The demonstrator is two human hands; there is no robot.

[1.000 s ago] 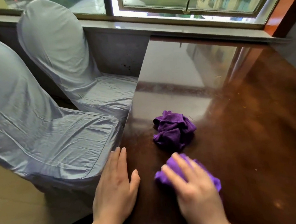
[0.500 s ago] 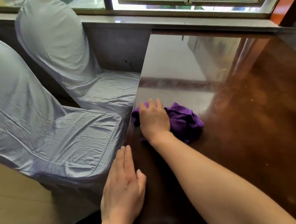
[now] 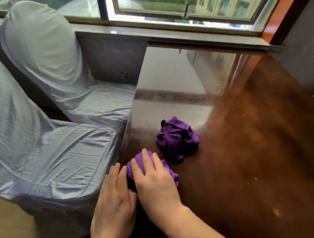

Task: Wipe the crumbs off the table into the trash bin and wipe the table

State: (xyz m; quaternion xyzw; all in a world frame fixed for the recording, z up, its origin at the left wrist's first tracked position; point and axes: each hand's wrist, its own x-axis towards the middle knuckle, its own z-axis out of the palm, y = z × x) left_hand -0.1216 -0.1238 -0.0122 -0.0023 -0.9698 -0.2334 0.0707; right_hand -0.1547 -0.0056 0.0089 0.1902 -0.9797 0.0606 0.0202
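purple microfibre cloth (image 3: 151, 172) pressed under right hand (image 3: 155, 184) flat fingers (image 3: 146, 159), left hand (image 3: 112, 203) cupped open at glossy brown desk (image 3: 253, 167) edge; next sweep crumbs off.

I see the desk (image 3: 251, 148) open along its right side and far end up to the window sill (image 3: 163, 32). A crumpled purple cloth (image 3: 177, 138) sits near the left edge, blocking a straight path forward from my hands (image 3: 154, 178). Off the left edge, two covered chairs (image 3: 49, 148) stand close against the desk, crowding that side.
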